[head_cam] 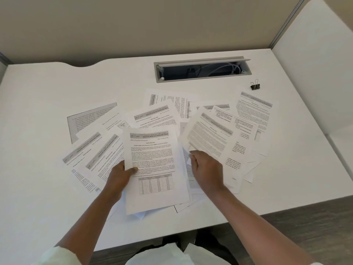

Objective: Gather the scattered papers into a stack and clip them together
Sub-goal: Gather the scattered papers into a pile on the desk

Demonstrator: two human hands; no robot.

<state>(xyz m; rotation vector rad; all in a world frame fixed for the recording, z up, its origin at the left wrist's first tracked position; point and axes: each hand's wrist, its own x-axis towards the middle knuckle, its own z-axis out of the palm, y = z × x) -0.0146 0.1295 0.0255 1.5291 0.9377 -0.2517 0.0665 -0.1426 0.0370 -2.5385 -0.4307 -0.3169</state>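
Several printed papers [254,111] lie fanned out across the middle of the white desk [38,92]. My left hand [119,177] grips the left edge of a small stack of sheets [156,169], thumb on top, holding it just above the desk. My right hand [206,169] pinches the near corner of another printed sheet [208,134], which is lifted to the right of the stack. A black binder clip [255,85] stands alone at the back right, far from both hands.
An open cable tray [202,70] with wires is set into the desk at the back. Partition walls close off the back and right side. The desk's front edge runs diagonally at the lower right, with dark floor beyond it.
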